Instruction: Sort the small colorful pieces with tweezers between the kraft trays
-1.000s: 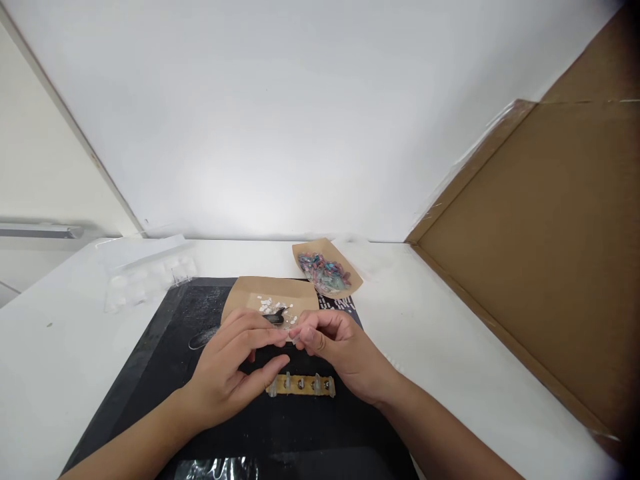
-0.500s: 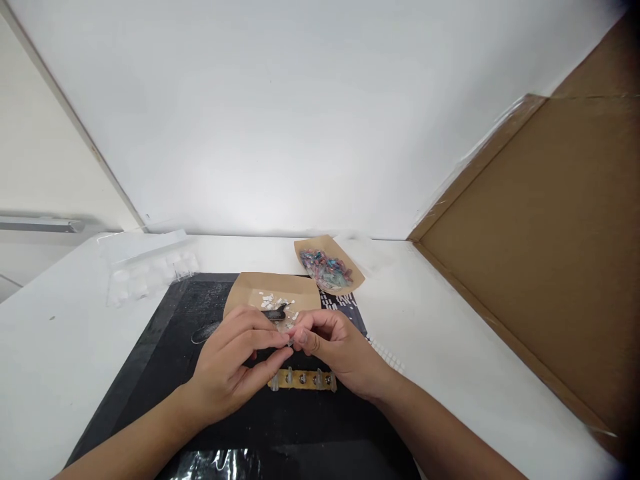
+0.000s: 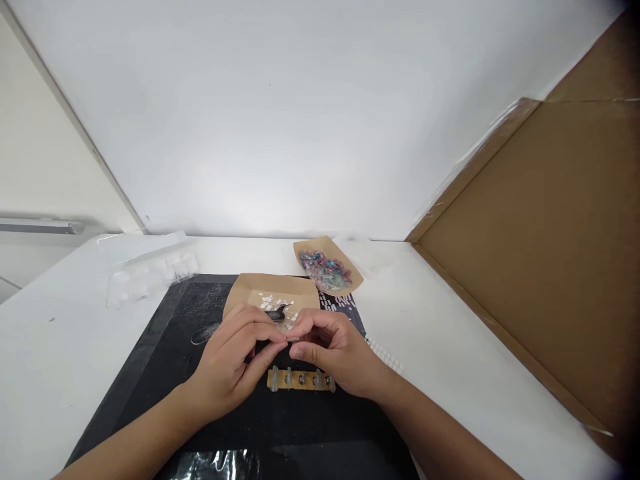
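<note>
Above the black mat, my left hand [image 3: 233,357] pinches a small translucent piece [image 3: 293,339] between thumb and forefinger; its exact kind is too small to make out. My right hand [image 3: 343,353] is curled at the other end of the piece, its forefinger close to or touching it and its thumb held apart below. Just under the hands lies a yellow strip [image 3: 295,381] with round metallic spots and several clear upright pieces along it. Behind the hands, a brown paper tray [image 3: 245,288] holds white bits and a dark tool [image 3: 276,314], partly hidden by my left hand.
A second paper tray [image 3: 303,248] carries a bag of colourful small pieces [image 3: 327,270]. Clear plastic packaging [image 3: 150,270] lies at the back left. A sheet of white tabs [image 3: 384,353] is right of the black mat [image 3: 300,433]. Brown cardboard [image 3: 540,247] stands at the right.
My right thumb has parted from the forefinger, leaving a gap, and more of the translucent piece shows. My left hand keeps its pinch in nearly the same place.
</note>
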Demonstrator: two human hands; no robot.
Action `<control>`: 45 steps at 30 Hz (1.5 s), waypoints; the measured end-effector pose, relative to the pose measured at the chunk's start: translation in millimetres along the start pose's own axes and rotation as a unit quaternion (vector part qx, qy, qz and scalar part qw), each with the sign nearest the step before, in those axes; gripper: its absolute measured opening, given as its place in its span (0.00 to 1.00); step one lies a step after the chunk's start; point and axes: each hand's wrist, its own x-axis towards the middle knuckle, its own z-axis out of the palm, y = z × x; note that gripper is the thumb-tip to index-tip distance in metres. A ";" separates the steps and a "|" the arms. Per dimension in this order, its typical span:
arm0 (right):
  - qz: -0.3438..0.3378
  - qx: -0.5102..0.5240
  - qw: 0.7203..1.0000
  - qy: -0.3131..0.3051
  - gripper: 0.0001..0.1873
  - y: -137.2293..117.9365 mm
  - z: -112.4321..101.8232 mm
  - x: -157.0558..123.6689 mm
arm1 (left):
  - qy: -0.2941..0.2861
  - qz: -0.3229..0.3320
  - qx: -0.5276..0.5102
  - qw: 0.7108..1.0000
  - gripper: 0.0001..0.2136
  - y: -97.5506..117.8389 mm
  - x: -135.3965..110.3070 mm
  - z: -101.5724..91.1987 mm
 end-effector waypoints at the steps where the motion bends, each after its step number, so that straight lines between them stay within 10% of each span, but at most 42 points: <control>1: -0.010 -0.011 1.000 0.000 0.11 0.3 0.0 0.1 | -0.002 -0.001 0.000 1.000 0.07 -0.1 -0.1 -0.2; 45: 0.106 0.116 0.988 0.011 0.13 -8.7 8.5 -3.9 | 0.010 0.190 0.248 0.950 0.15 -5.5 -13.5 -9.3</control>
